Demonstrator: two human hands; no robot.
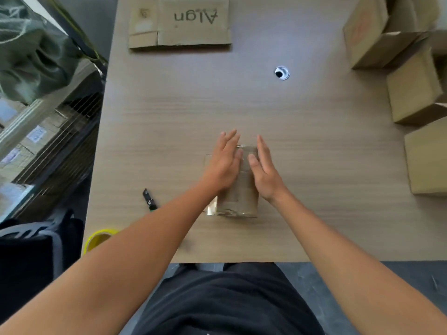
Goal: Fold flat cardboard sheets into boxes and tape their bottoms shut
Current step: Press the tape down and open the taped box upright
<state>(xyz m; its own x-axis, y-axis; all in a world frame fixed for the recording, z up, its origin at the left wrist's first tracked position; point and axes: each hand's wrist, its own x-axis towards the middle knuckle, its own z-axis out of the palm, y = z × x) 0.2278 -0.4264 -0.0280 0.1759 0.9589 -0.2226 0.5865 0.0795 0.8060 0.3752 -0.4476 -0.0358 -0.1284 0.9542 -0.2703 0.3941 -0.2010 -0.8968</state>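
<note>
At the near left edge of the pale wood-grain desk (314, 170), a yellow-cored roll of clear packing tape (100, 239) is laid flat, and just beyond it a slim black utility knife (150, 200) is set down, both probably parked within reach for the next seam. Near the middle of the desk, the small brown corrugated cardboard box (239, 199) is stood with its closed flaps upward, so the taped bottom is judged to be facing up. A glossy strip of clear tape (245, 149) is seen running along its length, with a crinkled shiny end hanging over the near edge. The left hand (223, 163) and the right hand (264, 170) are laid side by side on top of the box, fingers straight and extended, nothing gripped; the tape appears to be pressed and smoothed onto the matte cardboard. Farther off, a round silver cable grommet (281, 73) is sunk into the desk. Along the right edge, several assembled plain brown cardboard boxes (416, 93) are stacked close together, apparently finished work. At the far edge, a flat brown cardboard sheet with dark printed lettering (191, 22) is left lying, unfolded and creased, presumably awaiting folding.
</note>
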